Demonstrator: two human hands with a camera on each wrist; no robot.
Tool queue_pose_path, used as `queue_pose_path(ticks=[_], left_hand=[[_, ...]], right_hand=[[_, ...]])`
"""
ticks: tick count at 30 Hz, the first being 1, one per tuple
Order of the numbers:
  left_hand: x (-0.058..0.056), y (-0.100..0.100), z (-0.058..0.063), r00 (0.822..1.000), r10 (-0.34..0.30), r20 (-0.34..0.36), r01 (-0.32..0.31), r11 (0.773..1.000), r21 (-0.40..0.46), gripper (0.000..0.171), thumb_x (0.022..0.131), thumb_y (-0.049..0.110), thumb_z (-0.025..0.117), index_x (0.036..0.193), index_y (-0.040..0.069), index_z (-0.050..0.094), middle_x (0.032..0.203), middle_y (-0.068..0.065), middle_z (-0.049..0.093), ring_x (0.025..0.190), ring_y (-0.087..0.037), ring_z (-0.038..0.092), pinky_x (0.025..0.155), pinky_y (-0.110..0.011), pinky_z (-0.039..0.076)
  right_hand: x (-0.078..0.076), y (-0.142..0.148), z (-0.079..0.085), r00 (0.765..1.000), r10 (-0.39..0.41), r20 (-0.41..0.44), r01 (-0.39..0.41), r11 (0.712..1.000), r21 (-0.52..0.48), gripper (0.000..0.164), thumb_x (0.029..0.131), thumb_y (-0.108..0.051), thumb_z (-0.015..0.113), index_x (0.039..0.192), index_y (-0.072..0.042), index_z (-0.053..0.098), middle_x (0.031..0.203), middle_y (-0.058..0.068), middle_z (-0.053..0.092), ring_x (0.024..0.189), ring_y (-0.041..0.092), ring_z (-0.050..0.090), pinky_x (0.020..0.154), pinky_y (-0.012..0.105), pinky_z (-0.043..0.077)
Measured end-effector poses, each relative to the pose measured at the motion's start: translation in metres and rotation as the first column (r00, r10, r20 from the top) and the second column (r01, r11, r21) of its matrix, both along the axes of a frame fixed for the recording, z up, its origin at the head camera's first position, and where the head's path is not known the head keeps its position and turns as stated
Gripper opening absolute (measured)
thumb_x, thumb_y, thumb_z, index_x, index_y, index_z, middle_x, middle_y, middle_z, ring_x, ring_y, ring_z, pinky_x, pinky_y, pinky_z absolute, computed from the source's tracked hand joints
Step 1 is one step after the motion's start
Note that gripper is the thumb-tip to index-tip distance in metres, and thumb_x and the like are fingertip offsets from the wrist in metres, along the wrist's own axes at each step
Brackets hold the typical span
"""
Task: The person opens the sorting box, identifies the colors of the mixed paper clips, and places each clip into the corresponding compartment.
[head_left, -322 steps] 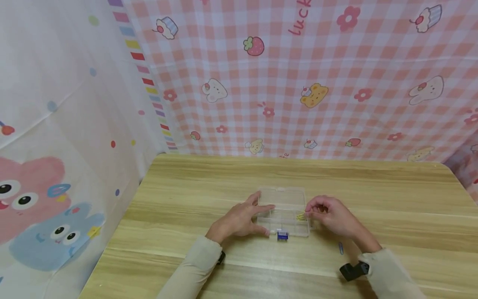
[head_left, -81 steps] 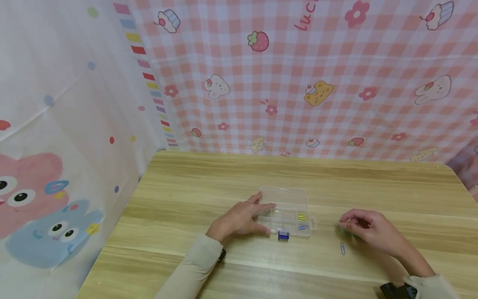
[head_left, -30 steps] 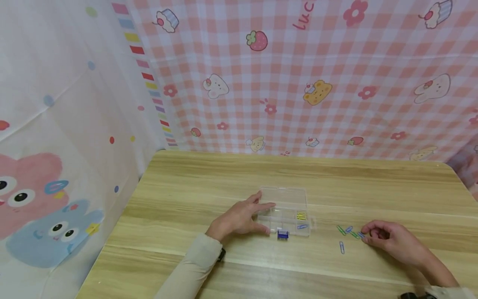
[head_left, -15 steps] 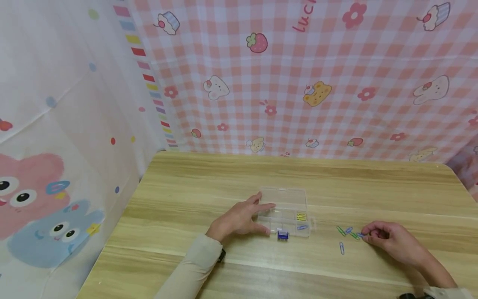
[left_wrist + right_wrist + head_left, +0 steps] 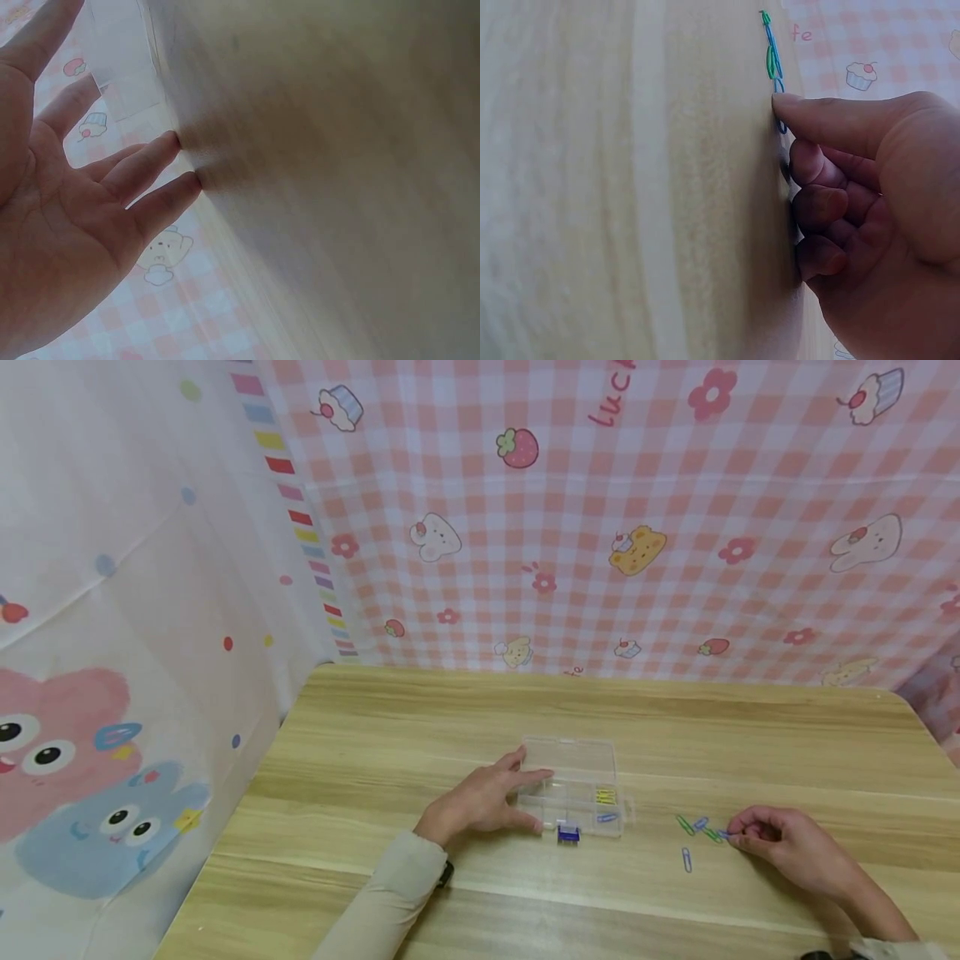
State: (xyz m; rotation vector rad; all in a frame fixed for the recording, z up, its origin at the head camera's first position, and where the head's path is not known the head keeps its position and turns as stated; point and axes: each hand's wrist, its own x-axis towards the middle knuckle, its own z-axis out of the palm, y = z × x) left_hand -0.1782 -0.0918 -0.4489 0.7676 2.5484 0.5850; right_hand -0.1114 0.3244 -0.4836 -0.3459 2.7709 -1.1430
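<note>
Fingers spread, my left hand (image 5: 480,799) rests at the left side of an open clear plastic divided box (image 5: 570,755). Several yellow paper clips (image 5: 606,796) lie in one right-hand compartment, and a blue paper clip (image 5: 607,817) sits in the one in front of it. Off to the right, my right hand (image 5: 787,847) pinches a blue paper clip (image 5: 781,124) between thumb and index finger, down at the tabletop; its other fingers are curled. Left of those fingertips lie two green paper clips (image 5: 684,825) and another blue clip (image 5: 701,823).
A single blue paper clip (image 5: 686,860) lies apart, nearer the front. The box's dark blue latch (image 5: 568,833) hangs at its front edge. The wood-grain table (image 5: 390,735) meets a pink checked cloth (image 5: 480,593) behind and a white printed cloth (image 5: 172,635) at left.
Since the oldest frame, my right hand has moved from the yellow clips in the box to the loose clips at right. A blue clip now shows in the box. My left hand stays put.
</note>
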Motion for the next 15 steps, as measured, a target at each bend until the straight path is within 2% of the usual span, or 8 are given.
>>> queue_pose_path(ticks=[15], left_hand=[[0.0001,-0.0002,0.0007,1.0,0.002,0.004,-0.002,1.0,0.003,0.076,0.085,0.051,0.073,0.152,0.036,0.04,0.166,-0.01,0.011,0.145,-0.034,0.032,0.114,-0.048,0.036]], right_hand=[[-0.0006,0.0021,-0.0003,0.999,0.019,-0.026,-0.019,1.0,-0.019,0.007,0.09,-0.002,0.068,0.089,-0.009,0.069,0.077,-0.012,0.057,0.068,0.0,0.047,0.056,0.021,0.04]])
